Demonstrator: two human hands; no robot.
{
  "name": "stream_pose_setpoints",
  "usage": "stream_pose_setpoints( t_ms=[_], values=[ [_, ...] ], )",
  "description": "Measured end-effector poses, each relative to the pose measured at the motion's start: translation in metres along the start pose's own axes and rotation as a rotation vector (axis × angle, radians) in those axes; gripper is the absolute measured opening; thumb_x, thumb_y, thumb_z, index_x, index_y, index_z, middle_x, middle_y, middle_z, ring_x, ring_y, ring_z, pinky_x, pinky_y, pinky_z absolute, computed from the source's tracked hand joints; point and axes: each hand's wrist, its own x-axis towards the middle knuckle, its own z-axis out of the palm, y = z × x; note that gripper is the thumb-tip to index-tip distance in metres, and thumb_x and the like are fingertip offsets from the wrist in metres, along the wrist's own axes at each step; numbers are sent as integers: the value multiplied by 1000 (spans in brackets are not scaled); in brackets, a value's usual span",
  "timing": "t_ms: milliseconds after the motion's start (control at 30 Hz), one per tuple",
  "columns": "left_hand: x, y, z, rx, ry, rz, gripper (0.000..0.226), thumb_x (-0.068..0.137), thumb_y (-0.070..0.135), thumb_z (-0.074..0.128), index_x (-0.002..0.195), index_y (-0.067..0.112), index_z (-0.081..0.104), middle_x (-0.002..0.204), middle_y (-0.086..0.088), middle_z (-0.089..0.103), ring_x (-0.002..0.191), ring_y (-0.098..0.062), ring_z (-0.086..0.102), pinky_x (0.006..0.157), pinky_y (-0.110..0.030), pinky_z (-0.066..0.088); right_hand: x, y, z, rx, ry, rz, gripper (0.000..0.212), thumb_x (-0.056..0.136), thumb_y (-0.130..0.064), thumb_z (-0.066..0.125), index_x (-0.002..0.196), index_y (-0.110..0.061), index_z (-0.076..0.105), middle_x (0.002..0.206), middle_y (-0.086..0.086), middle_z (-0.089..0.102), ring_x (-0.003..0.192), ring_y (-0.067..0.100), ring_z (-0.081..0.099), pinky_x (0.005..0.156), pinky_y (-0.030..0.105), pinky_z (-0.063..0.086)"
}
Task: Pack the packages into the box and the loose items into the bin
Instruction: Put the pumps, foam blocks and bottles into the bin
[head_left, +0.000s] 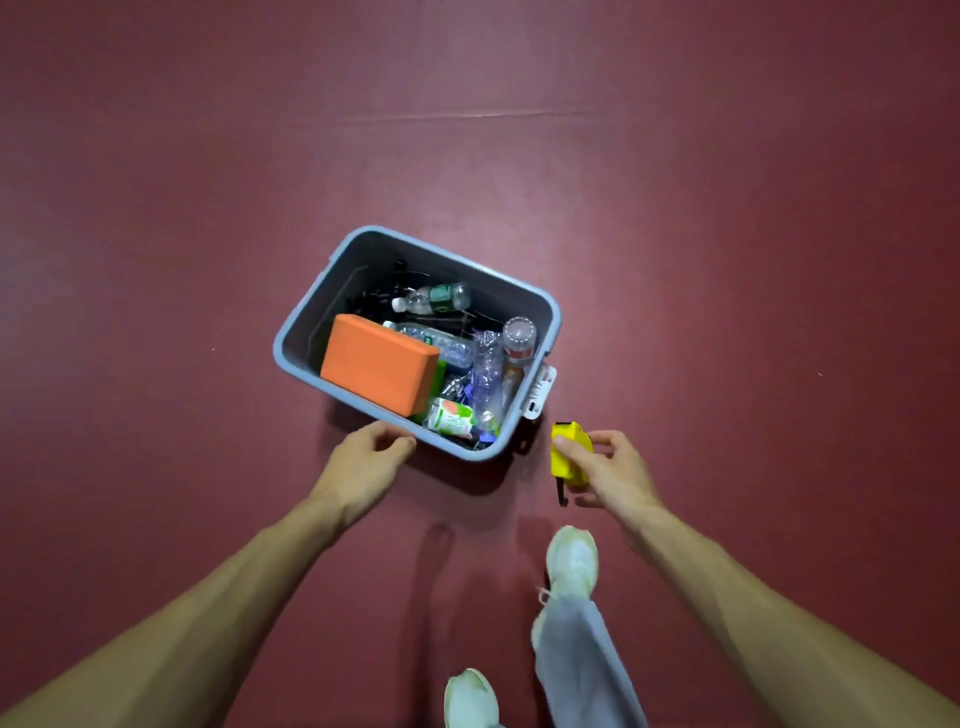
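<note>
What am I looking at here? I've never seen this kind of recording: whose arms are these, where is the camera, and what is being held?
The camera sits on a person's head, looking down, so the arms and shoes are their own. A grey bin stands on the red floor, holding an orange block, plastic bottles and other small items. The right hand grips a yellow tape measure beside the bin. The left hand is empty, its fingers loosely curled near the bin's near edge. No box is in view.

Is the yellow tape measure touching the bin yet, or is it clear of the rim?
Apart. The head view shows the yellow tape measure held in the right hand, with a strip of red floor between it and the bin rim.
</note>
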Motion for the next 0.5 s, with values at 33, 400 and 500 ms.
stream_pose_setpoints(
  t_ms=[33, 400, 500],
  values=[
    [9, -2, -6, -4, -2, -18, 13, 91, 24, 53, 93, 23, 66, 84, 7, 64, 89, -15, 60, 85, -27, 42, 8, -4, 7, -33, -19, 6, 39, 79, -35, 73, 106, -16, 52, 87, -8, 58, 66, 20, 63, 71, 42, 57],
    [209, -4, 24, -189, 79, -231, 16, 92, 16, 50, 96, 15, 65, 88, 1, 66, 86, -17, 63, 78, -26, 46, 201, 5, 113, -255, -88, 92, 51, 65, -42, 77, 104, -21, 51, 102, 3, 66, 90, 26, 67, 83, 42, 55],
    [249, -17, 36, -226, 104, -314, 14, 91, 14, 50, 92, 21, 63, 96, -6, 67, 96, -25, 64, 93, -37, 49, 240, 11, 138, -284, -119, 131, 41, 75, -38, 74, 103, -24, 48, 101, -1, 62, 91, 22, 64, 86, 37, 52]
  ],
)
